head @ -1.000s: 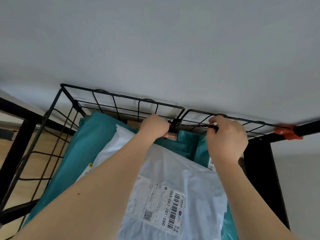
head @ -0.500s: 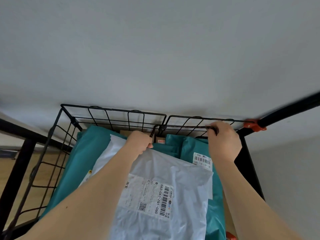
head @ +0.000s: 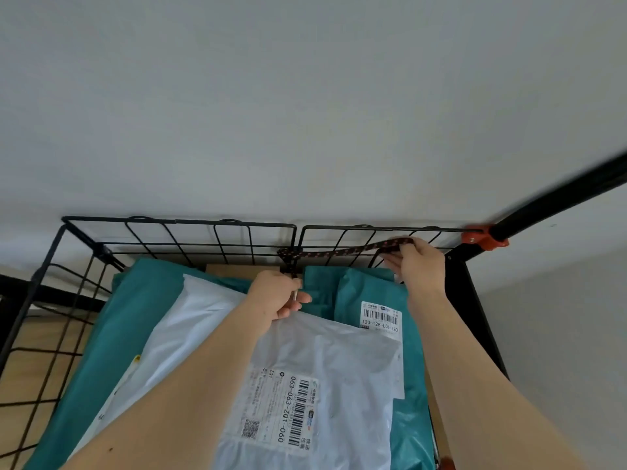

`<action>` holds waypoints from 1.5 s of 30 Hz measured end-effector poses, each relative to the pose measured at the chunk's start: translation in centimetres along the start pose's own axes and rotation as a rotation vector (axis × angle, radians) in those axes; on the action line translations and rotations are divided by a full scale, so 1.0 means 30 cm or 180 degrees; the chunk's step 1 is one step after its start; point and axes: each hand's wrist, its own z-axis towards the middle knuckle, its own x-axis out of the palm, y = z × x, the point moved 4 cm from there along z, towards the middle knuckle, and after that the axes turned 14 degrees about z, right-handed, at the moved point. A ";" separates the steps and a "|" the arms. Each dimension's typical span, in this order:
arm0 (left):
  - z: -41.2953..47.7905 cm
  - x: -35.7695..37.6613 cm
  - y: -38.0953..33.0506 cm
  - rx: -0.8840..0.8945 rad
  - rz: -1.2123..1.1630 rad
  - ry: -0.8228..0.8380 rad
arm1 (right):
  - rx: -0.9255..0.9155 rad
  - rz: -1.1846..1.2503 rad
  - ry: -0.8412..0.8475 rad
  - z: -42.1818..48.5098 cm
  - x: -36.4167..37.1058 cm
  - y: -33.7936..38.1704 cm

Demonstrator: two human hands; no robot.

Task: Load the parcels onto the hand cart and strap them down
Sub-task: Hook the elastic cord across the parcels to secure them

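Plain grey wall behind. Black wire-mesh hand cart (head: 176, 221) holds teal plastic mailer bags (head: 369, 290) under a white plastic mailer bag (head: 339, 351). Dark dotted elastic strap (head: 339, 252) loops the rear rail at 12 o'clock and runs toward 2 o'clock into the right hand (head: 419, 264), whose fingers curl round it. Left hand (head: 280, 296), nearer the loop, pinches the short hanging end. Tightening likely pulls rightward.

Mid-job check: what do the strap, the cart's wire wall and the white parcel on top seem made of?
The strap: woven fabric, matte, dark with reddish flecks; possibly elastic, cannot tell. The wire wall: thin metal rod grid, black coated, faint sheen. The white parcel: thin plastic film, glossy and crinkled, with a printed paper-like label.
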 end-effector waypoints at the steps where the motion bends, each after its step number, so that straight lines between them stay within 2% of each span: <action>1: 0.002 0.005 -0.002 -0.0008 -0.0053 -0.0006 | -0.0101 -0.0396 -0.0016 0.010 -0.014 -0.009; 4: 0.003 0.032 -0.016 -0.0047 -0.0444 0.0144 | -0.0308 -0.1944 0.0149 0.011 -0.059 -0.036; 7: 0.003 0.059 -0.035 -0.0129 -0.1005 0.0389 | -0.0189 -0.2466 0.0704 0.006 -0.059 -0.096; 12: 0.006 0.112 -0.070 -0.0237 -0.1825 0.0682 | -0.0281 -0.3170 0.1224 0.015 -0.030 -0.172; 17: -0.019 0.196 -0.107 -0.0134 -0.2795 0.1165 | -0.0562 -0.3085 0.1186 -0.016 -0.004 -0.216; 21: -0.001 0.201 -0.116 -0.0181 -0.2328 0.0892 | -0.0574 -0.3114 0.1246 -0.001 -0.015 -0.216; 23: 0.014 0.184 -0.113 -0.0273 -0.1953 0.0818 | -0.0457 -0.2828 0.1244 0.023 -0.043 -0.199; 25: 0.027 0.162 -0.105 -0.0333 -0.1765 0.0767 | -0.0441 -0.2548 0.1003 0.075 -0.088 -0.188; 27: 0.036 0.148 -0.099 -0.0369 -0.1841 0.0735 | -0.0271 -0.2572 0.0903 0.125 -0.123 -0.207; 29: 0.039 0.159 -0.096 -0.0411 -0.2017 0.0755 | 0.0223 -0.2507 0.1011 0.128 -0.128 -0.250; 31: 0.037 0.189 -0.100 -0.0445 -0.2200 0.0811 | 0.0427 -0.2445 0.1009 0.105 -0.116 -0.297; 36: 0.048 0.234 -0.117 -0.0424 -0.2346 0.0850 | 0.0028 -0.3010 0.0763 0.045 -0.100 -0.301; 39: 0.054 0.240 -0.123 -0.0382 -0.2281 0.0819 | 0.0066 -0.2875 0.0795 0.044 -0.113 -0.293; 45: 0.060 0.222 -0.134 -0.0341 -0.2679 0.1067 | -0.0115 -0.2508 0.0343 0.181 -0.093 -0.228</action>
